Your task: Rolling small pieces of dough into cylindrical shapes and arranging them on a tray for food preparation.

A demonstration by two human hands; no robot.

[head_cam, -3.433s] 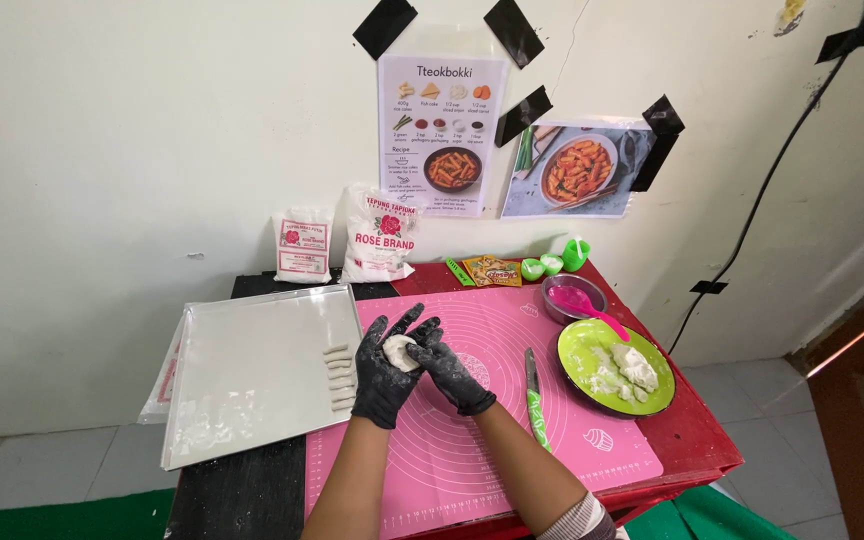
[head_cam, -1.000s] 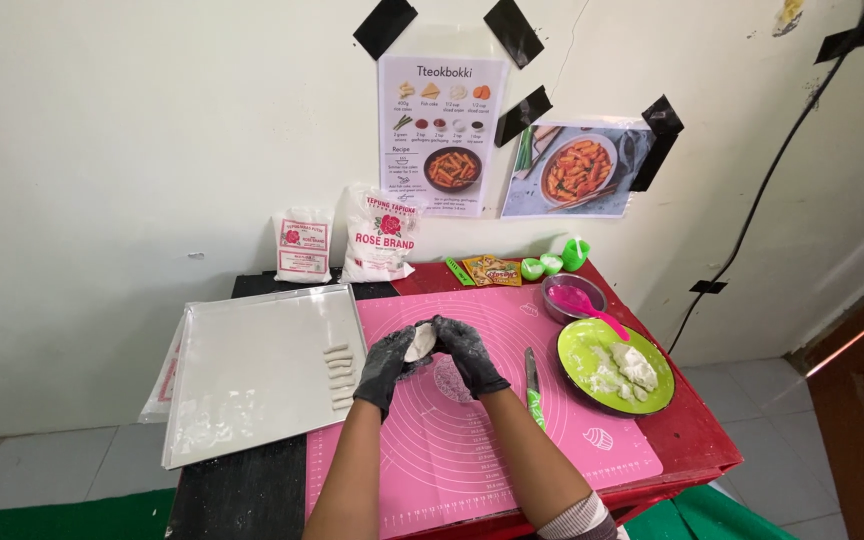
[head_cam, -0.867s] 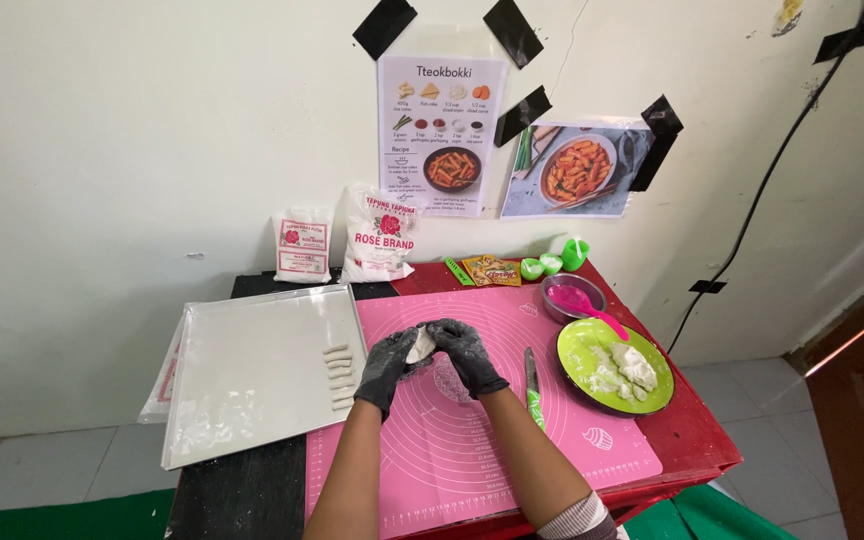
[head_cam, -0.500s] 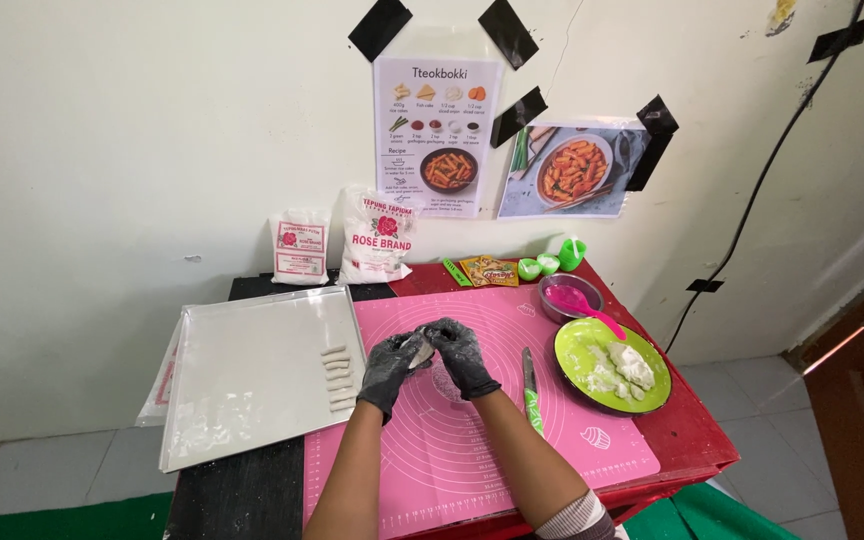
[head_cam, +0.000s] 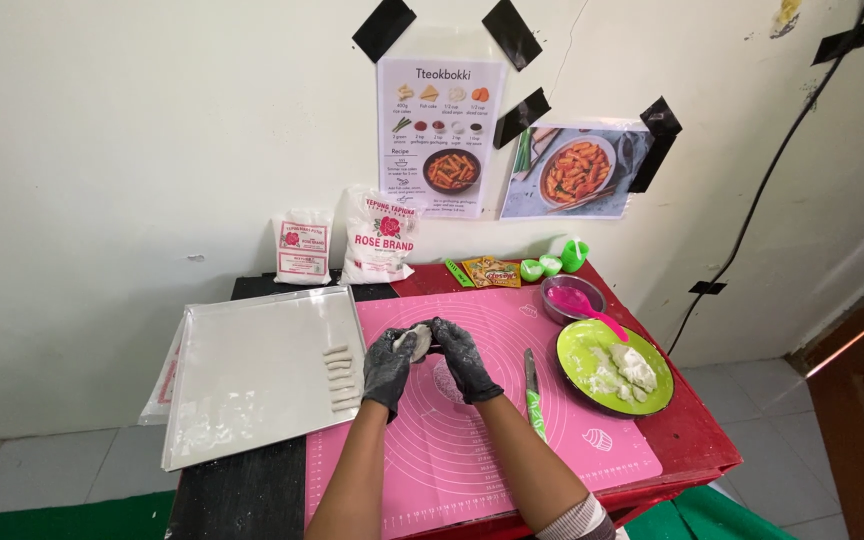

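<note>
Left hand (head_cam: 388, 366) and right hand (head_cam: 460, 355), both in black gloves, close together around a pale dough lump (head_cam: 415, 340) above the pink silicone mat (head_cam: 512, 440), whose near half lies bare. Left: white rectangular tray (head_cam: 242, 400) holding dough sticks (head_cam: 340, 375). Right: green plate (head_cam: 574, 352) carrying dough pieces (head_cam: 624, 368).

the hands (head_cam: 430, 355) hide most of the dough lump (head_cam: 417, 340) between them.
</note>
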